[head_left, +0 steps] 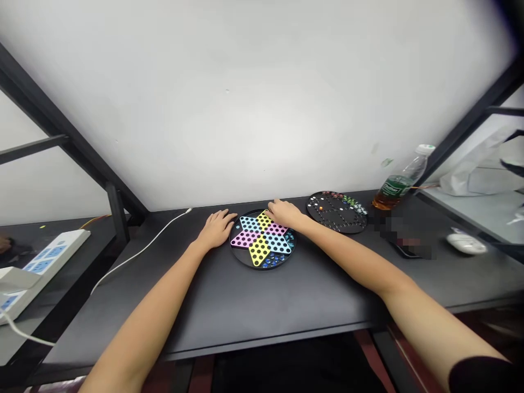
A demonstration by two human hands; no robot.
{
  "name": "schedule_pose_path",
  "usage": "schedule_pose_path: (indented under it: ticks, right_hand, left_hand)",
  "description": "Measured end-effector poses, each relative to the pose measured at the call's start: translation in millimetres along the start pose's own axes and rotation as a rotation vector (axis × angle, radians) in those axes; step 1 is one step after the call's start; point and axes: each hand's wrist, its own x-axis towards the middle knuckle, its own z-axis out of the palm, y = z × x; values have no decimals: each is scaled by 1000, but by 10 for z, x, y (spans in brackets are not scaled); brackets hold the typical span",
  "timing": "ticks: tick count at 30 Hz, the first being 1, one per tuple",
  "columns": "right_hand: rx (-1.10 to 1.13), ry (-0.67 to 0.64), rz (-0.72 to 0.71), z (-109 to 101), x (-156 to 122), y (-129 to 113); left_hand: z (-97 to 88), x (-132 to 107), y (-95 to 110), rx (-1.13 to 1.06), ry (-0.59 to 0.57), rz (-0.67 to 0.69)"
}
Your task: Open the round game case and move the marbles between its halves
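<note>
A round black Chinese-checkers board [262,240] with a star of blue, yellow and pink points lies on the black table [245,305]. Small marbles sit in its outer rim at the front. My left hand [216,228] lies flat on the table against the board's left edge, fingers stretched out. My right hand [284,213] rests on the board's far right part, fingers curled down onto the star; whether anything is between them is hidden. A second round black board [338,212] with several coloured marbles lies to the right.
A tilted plastic bottle [399,185] of amber drink stands right of the second board. A white cable [143,248] runs across the table's left side. A white power strip [36,267] lies far left. A white mouse [466,243] sits far right. Behind is a white wall.
</note>
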Motion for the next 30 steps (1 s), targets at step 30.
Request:
schedule_pose_path:
  ticks: [30]
  right_hand:
    - [353,164,-267,127,-76,427]
  left_hand:
    - [37,17,-34,-22,7,23]
